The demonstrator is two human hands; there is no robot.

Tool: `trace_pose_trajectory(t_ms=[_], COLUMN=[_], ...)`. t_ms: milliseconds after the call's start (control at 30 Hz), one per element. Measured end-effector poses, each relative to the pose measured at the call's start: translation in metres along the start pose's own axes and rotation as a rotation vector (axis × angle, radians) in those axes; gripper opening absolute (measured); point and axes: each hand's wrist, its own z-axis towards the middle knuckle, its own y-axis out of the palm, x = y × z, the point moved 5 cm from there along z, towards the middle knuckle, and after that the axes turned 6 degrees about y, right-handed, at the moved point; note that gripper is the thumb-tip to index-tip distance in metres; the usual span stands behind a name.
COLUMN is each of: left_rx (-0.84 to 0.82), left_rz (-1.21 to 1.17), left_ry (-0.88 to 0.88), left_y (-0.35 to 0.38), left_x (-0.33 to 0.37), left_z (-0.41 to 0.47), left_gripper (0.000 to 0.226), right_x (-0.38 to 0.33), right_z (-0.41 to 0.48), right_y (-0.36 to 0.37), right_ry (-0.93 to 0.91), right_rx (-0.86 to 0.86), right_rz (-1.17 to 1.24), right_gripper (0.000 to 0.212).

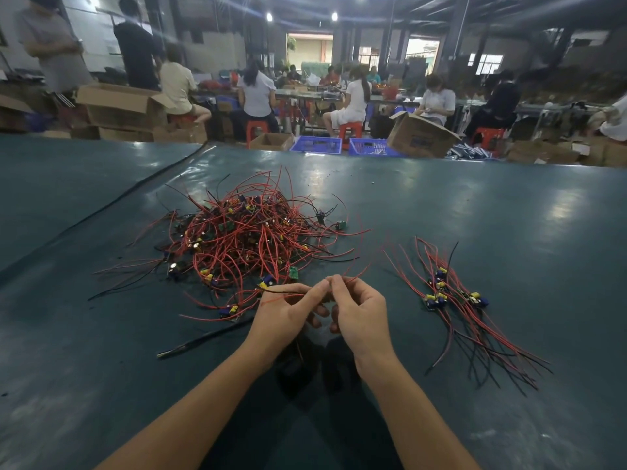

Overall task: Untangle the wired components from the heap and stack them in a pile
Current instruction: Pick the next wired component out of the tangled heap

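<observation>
A tangled heap of small circuit boards with red and black wires lies on the dark green table, left of centre. To the right lies a sorted pile of the same wired components, wires trailing toward me. My left hand and my right hand meet in front of the heap, fingertips almost touching. Both pinch thin red and black wires that run left toward a blue and yellow component at the heap's near edge; a red strand also rises to the right from my right fingers.
A black rod-like tool lies on the table left of my left forearm. A single loose board sits right of the heap. Beyond the table's far edge are cardboard boxes, blue crates and several seated workers.
</observation>
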Motion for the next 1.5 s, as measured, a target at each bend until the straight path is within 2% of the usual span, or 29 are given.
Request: trace_pose_trajectory(t_ms=[167, 300, 433, 567, 700, 800, 933, 1067, 1167, 1267, 1400, 1500], left_rx=[-0.001, -0.016, -0.020, -0.035, 0.059, 0.067, 0.031, -0.011, -0.039, -0.054, -0.062, -0.053], left_rz=[-0.061, -0.026, 0.026, 0.023, -0.093, -0.135, -0.151, -0.132, -0.100, -0.074, -0.085, -0.121], left_ry=[-0.052, -0.009, 0.006, 0.002, -0.073, -0.088, -0.095, -0.104, -0.081, -0.058, -0.080, -0.080], left_y=[0.001, 0.002, 0.002, 0.004, 0.000, -0.002, 0.003, 0.003, 0.005, 0.006, 0.004, 0.002], left_x=[-0.002, -0.001, -0.001, -0.001, 0.000, 0.003, 0.004, 0.002, 0.002, 0.002, 0.003, 0.007], left_z=[0.000, -0.001, 0.000, 0.000, 0.003, 0.005, 0.003, 0.000, -0.001, -0.001, -0.001, 0.001], left_gripper=[0.033, 0.034, 0.028, 0.034, 0.037, 0.035, 0.033, 0.033, 0.033, 0.034, 0.035, 0.031], right_x=[0.002, 0.001, 0.000, 0.004, 0.006, 0.000, -0.002, -0.004, -0.002, 0.001, -0.001, -0.007], right_z=[0.000, -0.007, -0.007, -0.002, 0.012, 0.022, 0.024, 0.016, 0.005, -0.005, 0.002, 0.012], right_y=[-0.005, -0.001, -0.002, -0.004, -0.023, -0.043, -0.052, -0.044, -0.020, 0.000, -0.012, -0.038], right_ry=[0.113, 0.117, 0.120, 0.176, 0.240, 0.232, 0.195, 0.142, 0.115, 0.099, 0.103, 0.146], right_rx=[0.057, -0.002, 0.013, 0.050, 0.149, 0.220, 0.273, 0.235, 0.116, 0.023, 0.128, 0.257], right_rz=[0.040, -0.080, -0.108, -0.035, 0.112, 0.232, 0.271, 0.195, -0.010, -0.063, 0.024, 0.154], right_gripper=[0.029, 0.035, 0.040, 0.035, 0.042, 0.035, 0.038, 0.031, 0.034, 0.035, 0.039, 0.035])
